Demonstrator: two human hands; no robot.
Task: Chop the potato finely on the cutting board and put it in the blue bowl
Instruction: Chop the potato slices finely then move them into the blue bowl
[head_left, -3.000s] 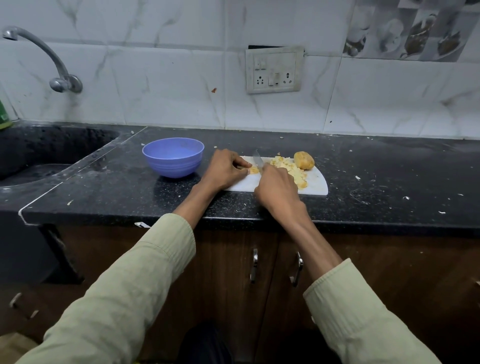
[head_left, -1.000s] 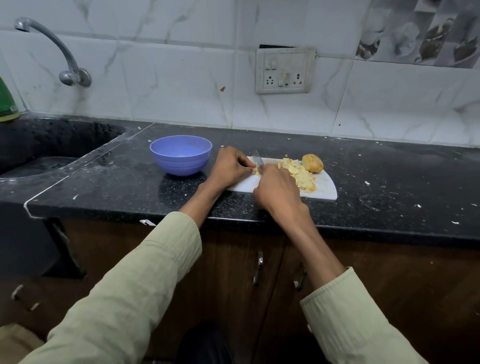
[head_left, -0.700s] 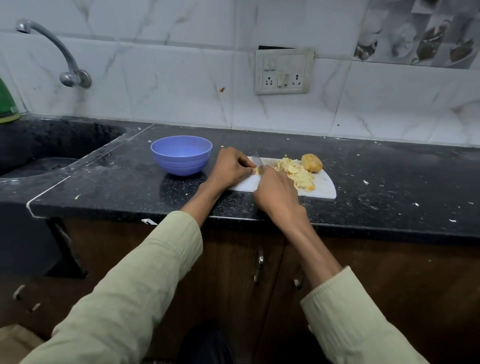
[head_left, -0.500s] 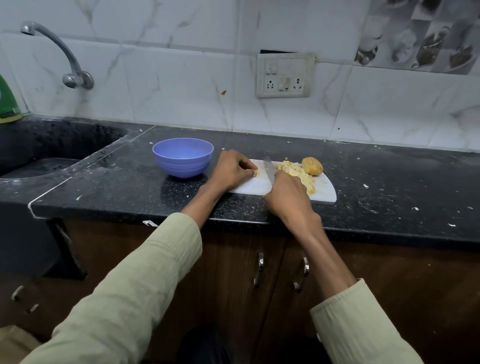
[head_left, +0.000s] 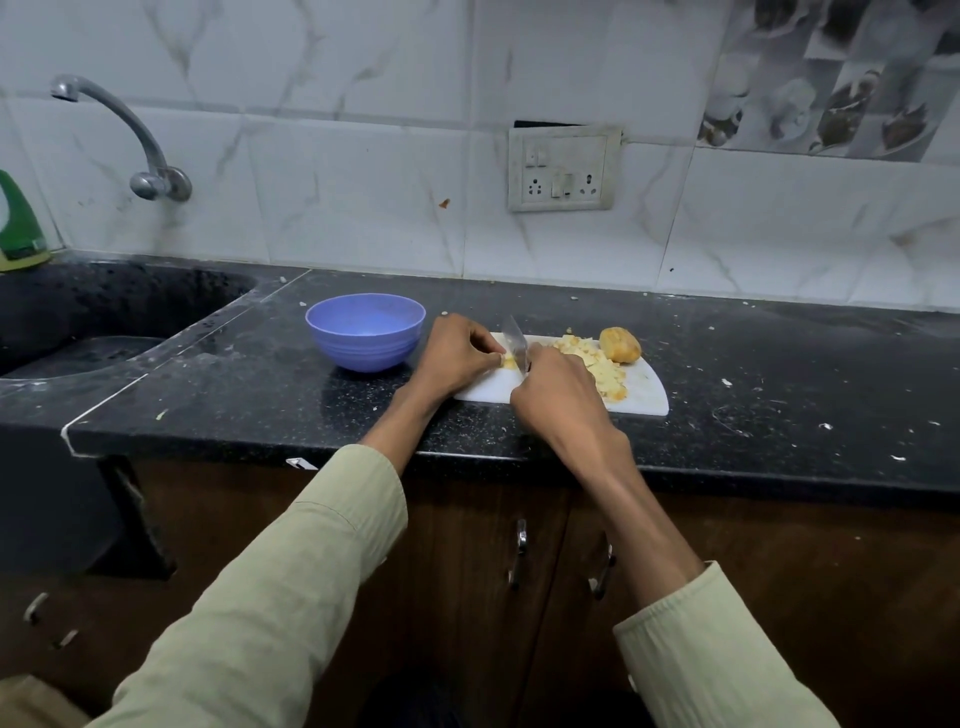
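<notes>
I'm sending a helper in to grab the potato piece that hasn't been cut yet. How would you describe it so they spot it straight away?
Find the white cutting board on the black counter, right of the blue bowl. At the board's far right corner sits the uncut potato chunk: one rounded, golden-brown lump, unlike the pale chopped potato bits heaped beside it.

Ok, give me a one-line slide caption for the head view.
Left hand steadies a potato piece while the right hand slices it with a knife beside the blue bowl.
</notes>
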